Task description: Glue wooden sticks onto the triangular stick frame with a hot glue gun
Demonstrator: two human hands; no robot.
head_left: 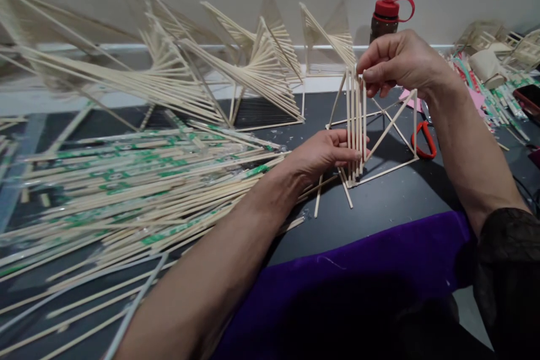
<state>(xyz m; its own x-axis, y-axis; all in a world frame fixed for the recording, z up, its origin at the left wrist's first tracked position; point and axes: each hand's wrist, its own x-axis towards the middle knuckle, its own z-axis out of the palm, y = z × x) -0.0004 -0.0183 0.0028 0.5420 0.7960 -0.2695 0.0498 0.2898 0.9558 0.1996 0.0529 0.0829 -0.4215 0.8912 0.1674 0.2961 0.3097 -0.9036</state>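
Your left hand (324, 153) is curled around the lower part of a row of upright sticks (355, 124), fingers wrapped against them near their feet, while your right hand (396, 62) pinches the tops of the same sticks between thumb and fingers, so both hands are closed on that bundle. The sticks stand nearly vertical at the near left corner of a small stick frame (394, 124), an open pyramid-like skeleton whose base rests on the dark bench (379, 202) just beyond the purple cloth (358, 281) in your lap. A red carabiner (424, 140) lies on the bench beside the frame, on its right, under your right forearm. To your left a broad pile of loose chopsticks (126, 191), many with green-printed wrappers, spreads over the bench close to your left forearm. Behind it, along the wall, stand several finished fan-shaped stick structures (253, 73). A dark bottle with a red cap (386, 17) stands at the back, just behind your right hand. At the far right edge lies a heap of wrappers and scraps (493, 84), well apart from the frame.
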